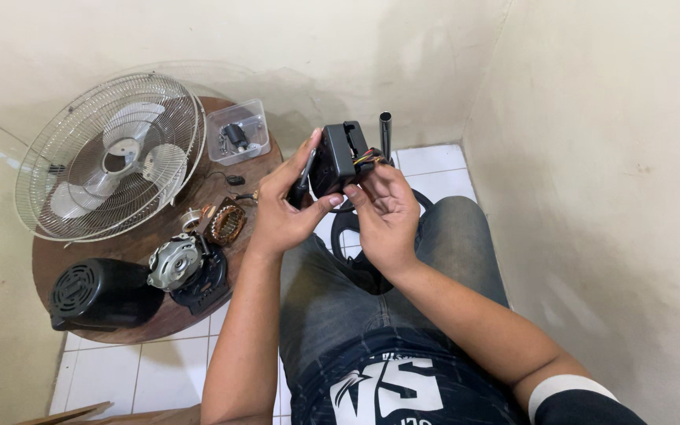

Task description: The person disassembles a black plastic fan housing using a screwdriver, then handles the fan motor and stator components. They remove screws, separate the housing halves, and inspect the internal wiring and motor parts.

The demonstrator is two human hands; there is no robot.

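Both hands close on a small black plastic housing (pixel 338 160), boxy, with a rectangular opening near its top and a bundle of coloured wires (pixel 371 157), yellow, red and dark, coming out of its right side. The left hand (pixel 285 212) wraps it from the left, thumb pressed against its lower front edge and the fingers behind; a slim dark tool, seemingly a screwdriver (pixel 305 177), lies along the same hand's fingers against the housing's left face. The right hand (pixel 387 216) pinches the housing's lower right corner, fingertips just under the wires. The housing is held up in front of the person's chest, above their lap in grey jeans (pixel 340 307).

Behind the housing a black tube (pixel 386 132) stands upright, and a dark ring-shaped part (pixel 348 244) shows below the hands. To the left, a round wooden table (pixel 198 189) carries a wire fan guard with blades (pixel 112 157), a clear plastic box (pixel 238 131), a copper-wound stator (pixel 227 222), a metal motor body (pixel 175 262) and a black motor cover (pixel 100 293).
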